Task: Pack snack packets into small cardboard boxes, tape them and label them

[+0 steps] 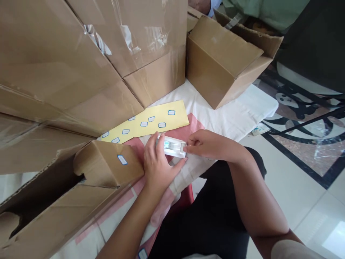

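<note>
A small white box (174, 146) with a clear window and a bluish patch inside lies in front of me over the cloth. My left hand (158, 162) grips it from the left, fingers along the far side and thumb by the near right corner. At its right end is my right hand (203, 144), closed in a pinch on the end of the box. The fingertips hide part of that end. Just beyond the box lies a yellow sheet (178, 118) bearing several small blue-edged white labels.
Large taped cartons (88, 72) stand stacked at the back left. An open carton (107, 201) with a label on its flap is at the near left, another carton (215, 64) at the back right. A pink and white cloth (212, 111) covers the surface. Part of another person shows behind.
</note>
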Tool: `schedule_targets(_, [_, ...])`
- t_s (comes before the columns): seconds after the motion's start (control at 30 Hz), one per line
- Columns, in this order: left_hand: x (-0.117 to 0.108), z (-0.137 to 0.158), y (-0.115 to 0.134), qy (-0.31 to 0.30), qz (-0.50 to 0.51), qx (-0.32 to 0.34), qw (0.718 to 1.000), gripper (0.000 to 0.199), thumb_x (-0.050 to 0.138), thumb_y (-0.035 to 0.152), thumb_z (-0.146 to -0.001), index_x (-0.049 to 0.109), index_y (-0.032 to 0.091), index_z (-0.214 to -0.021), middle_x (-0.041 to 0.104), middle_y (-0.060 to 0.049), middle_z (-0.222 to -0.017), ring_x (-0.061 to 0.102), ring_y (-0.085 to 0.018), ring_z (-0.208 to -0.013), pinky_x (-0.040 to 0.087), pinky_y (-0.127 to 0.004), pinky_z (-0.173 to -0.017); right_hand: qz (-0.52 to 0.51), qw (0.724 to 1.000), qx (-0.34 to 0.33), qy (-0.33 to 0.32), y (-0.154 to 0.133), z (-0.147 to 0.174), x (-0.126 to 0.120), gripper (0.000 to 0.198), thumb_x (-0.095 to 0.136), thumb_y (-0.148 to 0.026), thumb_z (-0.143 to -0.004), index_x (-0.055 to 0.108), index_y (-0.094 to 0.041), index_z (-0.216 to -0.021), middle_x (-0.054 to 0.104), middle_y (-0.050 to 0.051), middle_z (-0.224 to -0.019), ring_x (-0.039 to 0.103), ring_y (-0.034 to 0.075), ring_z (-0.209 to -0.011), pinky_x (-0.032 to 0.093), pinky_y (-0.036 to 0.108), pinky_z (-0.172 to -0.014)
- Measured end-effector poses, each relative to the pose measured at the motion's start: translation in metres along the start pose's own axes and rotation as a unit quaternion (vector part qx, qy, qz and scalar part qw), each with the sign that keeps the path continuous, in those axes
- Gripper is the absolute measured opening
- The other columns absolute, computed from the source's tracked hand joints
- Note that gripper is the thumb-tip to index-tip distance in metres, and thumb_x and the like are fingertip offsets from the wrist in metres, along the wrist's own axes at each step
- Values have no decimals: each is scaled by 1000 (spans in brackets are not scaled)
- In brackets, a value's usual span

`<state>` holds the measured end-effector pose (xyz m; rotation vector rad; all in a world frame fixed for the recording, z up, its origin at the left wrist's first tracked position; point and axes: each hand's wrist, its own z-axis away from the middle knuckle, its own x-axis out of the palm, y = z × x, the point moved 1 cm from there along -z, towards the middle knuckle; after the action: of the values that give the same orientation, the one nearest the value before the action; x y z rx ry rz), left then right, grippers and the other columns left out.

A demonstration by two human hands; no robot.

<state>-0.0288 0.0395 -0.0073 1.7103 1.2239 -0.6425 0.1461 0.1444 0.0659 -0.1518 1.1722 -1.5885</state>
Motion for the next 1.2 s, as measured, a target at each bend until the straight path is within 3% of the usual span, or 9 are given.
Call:
schedule_targets(0.13, [-1,1,0,5,-2,7,1000,105,80,58,-73,32,11,-153,45,-27,-149,45,-40,-140,42,-53,-113,-30,999,-10,-36,5,-4,-1,32,58,-39,-92,53,-18,-68,45,-3,-61,36,10,-54,22,28,-49])
schedule_targets(0.33, [-1,1,-1,3,-2,4,1000,103,78,59,-74,33,11,-153,45,-27,-149,44,-41,-141,42,-54,-113,-116,988,-31,-96,7,-5,-6,28,59,-41,-93,67,-17,-81,64,1,-68,55,13,-59,39,24,-54])
schedule_targets(0.5, [-2,0,0,4,7,3,1000,103,79,57,-74,33,11,-153,45,-27,-148,44,-39,-141,42,-53,-113,-137,984,-37,-110,3,-3,-7,29,61,-43,-91,67,-18,-78,65,1,-67,56,13,-58,41,24,-54])
schedule_targets(0.83, [-2,0,0,-5,8,-4,1000,104,80,57,-73,31,13,-154,44,-27,-150,42,-40,-144,41,-55,-114,-63,994,30,-86,-1,0,-6,34,55,-48,-94,70,-19,-83,67,3,-71,58,14,-62,40,25,-55])
schedule_targets(1.2, [-3,1,0,9,-17,27,999,106,79,59,-74,28,14,-155,39,-29,-153,38,-41,-144,35,-58,-115,-74,992,3,-100,7,-3,-8,28,56,-40,-92,65,-19,-76,65,3,-72,55,14,-62,39,27,-55])
